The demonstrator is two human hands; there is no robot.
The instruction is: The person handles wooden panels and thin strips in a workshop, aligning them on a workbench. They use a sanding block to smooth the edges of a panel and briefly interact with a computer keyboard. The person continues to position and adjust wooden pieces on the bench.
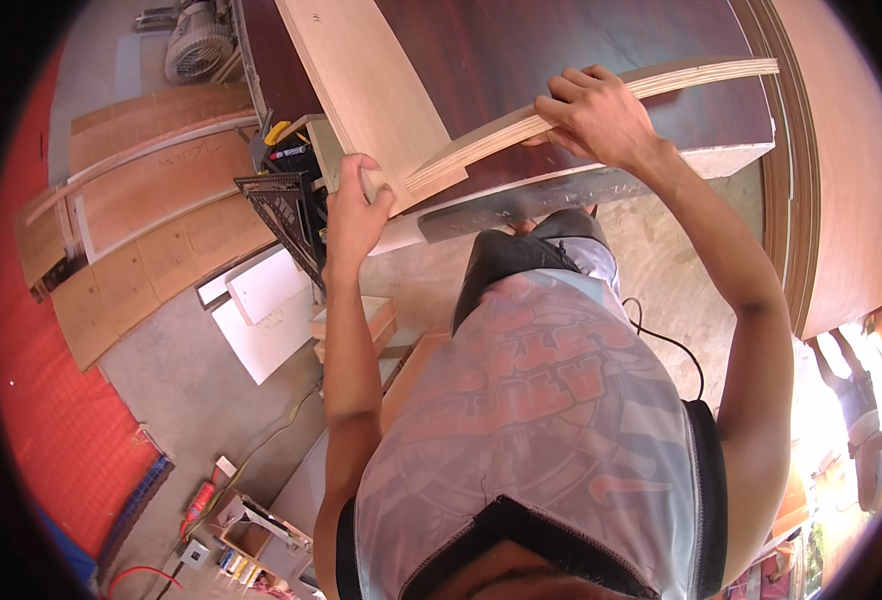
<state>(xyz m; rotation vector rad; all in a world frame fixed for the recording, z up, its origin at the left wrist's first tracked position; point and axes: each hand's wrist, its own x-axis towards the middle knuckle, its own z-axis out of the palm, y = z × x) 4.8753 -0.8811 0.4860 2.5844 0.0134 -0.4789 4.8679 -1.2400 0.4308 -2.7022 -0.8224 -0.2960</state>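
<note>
Pale layered-plywood strip (699,73) spans the glossy dark-red desk (546,50), left end over a flat tan wooden board (361,80); right hand (601,118) grips the strip's middle, left hand (356,210) clasps the board's corner, seemingly steadying both.

Your board (373,90) is pale tan, your strip (699,74) brown-striped cream, your counter (551,40) dark red-brown, your shirt (521,400) red-patterned grey

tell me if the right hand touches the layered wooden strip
Touching: the head view shows the right hand, fingers curled over the layered wooden strip.
</note>
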